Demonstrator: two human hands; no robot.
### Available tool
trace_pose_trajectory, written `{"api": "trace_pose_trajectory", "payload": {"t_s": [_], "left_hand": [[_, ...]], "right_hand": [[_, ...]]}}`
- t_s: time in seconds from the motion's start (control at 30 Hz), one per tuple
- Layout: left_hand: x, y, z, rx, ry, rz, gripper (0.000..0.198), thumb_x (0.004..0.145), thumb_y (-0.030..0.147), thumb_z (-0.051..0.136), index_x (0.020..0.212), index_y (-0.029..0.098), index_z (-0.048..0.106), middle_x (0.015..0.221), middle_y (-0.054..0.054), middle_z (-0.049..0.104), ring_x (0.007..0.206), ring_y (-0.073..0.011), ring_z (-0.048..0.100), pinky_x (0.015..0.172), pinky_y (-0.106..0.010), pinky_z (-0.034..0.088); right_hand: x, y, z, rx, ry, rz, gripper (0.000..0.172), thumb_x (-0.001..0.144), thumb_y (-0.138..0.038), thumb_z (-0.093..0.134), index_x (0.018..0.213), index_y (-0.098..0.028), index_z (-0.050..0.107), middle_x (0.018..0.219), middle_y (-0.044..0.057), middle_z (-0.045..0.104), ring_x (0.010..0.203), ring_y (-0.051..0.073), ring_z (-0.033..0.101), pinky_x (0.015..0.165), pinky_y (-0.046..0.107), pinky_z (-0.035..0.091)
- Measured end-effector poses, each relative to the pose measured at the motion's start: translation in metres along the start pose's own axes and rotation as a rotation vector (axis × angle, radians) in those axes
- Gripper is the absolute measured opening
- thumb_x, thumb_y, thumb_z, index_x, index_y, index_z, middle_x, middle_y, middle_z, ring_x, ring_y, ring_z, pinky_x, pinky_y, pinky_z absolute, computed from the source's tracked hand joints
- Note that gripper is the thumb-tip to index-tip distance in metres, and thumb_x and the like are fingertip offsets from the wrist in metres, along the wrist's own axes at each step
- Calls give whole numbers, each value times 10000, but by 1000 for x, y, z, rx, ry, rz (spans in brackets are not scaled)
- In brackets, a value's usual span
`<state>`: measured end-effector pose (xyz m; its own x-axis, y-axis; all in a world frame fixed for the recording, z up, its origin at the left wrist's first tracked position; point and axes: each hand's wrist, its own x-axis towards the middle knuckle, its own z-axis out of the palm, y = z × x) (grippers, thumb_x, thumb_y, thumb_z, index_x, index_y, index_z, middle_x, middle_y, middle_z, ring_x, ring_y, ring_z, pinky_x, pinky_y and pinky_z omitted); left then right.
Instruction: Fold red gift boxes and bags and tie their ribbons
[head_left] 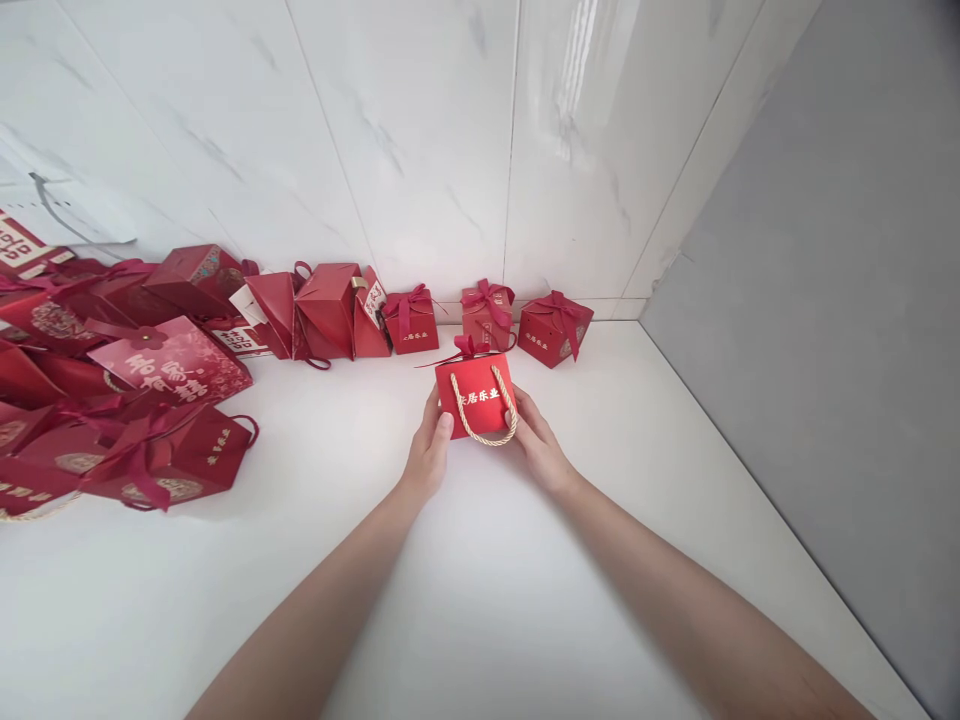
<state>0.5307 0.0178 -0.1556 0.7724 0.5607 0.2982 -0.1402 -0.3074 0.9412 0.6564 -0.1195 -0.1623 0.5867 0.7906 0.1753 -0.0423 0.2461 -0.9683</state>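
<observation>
Between both hands is a small red gift box (475, 385) with gold lettering, a dark red ribbon bow on top and a twisted gold rope handle (489, 440) hanging down its front. My left hand (431, 440) grips its left side, the thumb on the front face. On the right side my right hand (538, 435) holds it, thumb near the rope. Just behind stands a ribboned red box (487, 315), partly hidden by the held one. A similar box (412, 325) is to its left, and an angular red box (553, 330) with a bow is to its right.
Several red gift boxes (202, 450) with ribbons are heaped on the left of the white table (465, 600). Two folded red boxes (330, 310) stand along the marble-look tiled wall (420, 130). A grey panel (825, 300) borders the table's right edge.
</observation>
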Motion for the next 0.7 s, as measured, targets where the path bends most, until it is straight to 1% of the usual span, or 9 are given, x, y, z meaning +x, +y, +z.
{"api": "trace_pose_trajectory", "payload": {"t_s": [0.17, 0.23, 0.3, 0.37, 0.43, 0.5, 0.57, 0.63, 0.7], "left_hand": [[2, -2, -1, 1, -7, 7, 572, 1019, 545, 378, 1536, 302, 363, 1624, -34, 343, 1512, -245, 296, 1247, -422, 283], [3, -3, 0, -14, 27, -3, 568, 1005, 551, 414, 1503, 278, 416, 1587, -62, 402, 1485, -260, 349, 1218, -431, 335], [2, -3, 2, -30, 119, -20, 562, 975, 546, 499, 1455, 254, 470, 1528, -97, 474, 1408, -282, 459, 1144, -438, 432], [0, -3, 4, -33, 209, -24, 553, 957, 527, 549, 1430, 246, 491, 1482, -112, 516, 1335, -284, 533, 1081, -429, 487], [-2, -2, 6, -39, 183, -2, 602, 965, 525, 534, 1494, 263, 415, 1508, -114, 489, 1366, -284, 502, 1074, -418, 490], [-3, 0, 7, -63, 61, 26, 763, 940, 542, 569, 1579, 284, 242, 1582, -116, 392, 1436, -301, 417, 1069, -416, 493], [-2, 1, 8, -106, -15, 17, 904, 889, 527, 651, 1600, 288, 146, 1612, -118, 338, 1446, -316, 400, 1067, -420, 497], [1, 2, 7, -161, 24, -31, 831, 881, 488, 673, 1567, 262, 260, 1566, -121, 411, 1411, -307, 449, 1103, -423, 468], [5, 0, 5, -216, 105, -73, 647, 906, 468, 636, 1470, 231, 426, 1485, -117, 509, 1382, -298, 484, 1140, -430, 428]], "right_hand": [[0, -1, 0, -42, 2, 0, 514, 973, -528, 520, 1439, -323, 452, 1573, 17, 432, 1426, 235, 435, 1149, 429, 425], [0, 0, 2, -59, 19, -9, 518, 969, -528, 523, 1431, -309, 445, 1554, 39, 450, 1402, 237, 460, 1130, 437, 447], [0, 2, 5, -110, 99, -37, 579, 926, -537, 586, 1421, -278, 434, 1522, 85, 467, 1353, 261, 501, 1081, 458, 490], [-1, 4, 8, -218, 223, -101, 697, 845, -526, 697, 1419, -250, 415, 1497, 131, 457, 1317, 289, 517, 1029, 476, 526], [-4, 5, 10, -357, 305, -201, 817, 770, -493, 783, 1440, -246, 385, 1494, 151, 421, 1338, 306, 486, 1006, 479, 541], [-8, 3, 12, -465, 288, -310, 872, 759, -468, 801, 1475, -264, 347, 1510, 153, 373, 1395, 310, 423, 1026, 477, 532], [-11, 1, 13, -523, 205, -373, 813, 815, -448, 757, 1494, -295, 338, 1518, 143, 349, 1434, 305, 377, 1086, 492, 489], [-13, -1, 14, -524, 125, -384, 694, 879, -427, 691, 1482, -323, 364, 1506, 131, 370, 1440, 303, 371, 1138, 515, 432], [-13, -2, 16, -467, 122, -364, 615, 905, -418, 657, 1453, -331, 392, 1486, 129, 402, 1392, 307, 427, 1119, 531, 440]]}}
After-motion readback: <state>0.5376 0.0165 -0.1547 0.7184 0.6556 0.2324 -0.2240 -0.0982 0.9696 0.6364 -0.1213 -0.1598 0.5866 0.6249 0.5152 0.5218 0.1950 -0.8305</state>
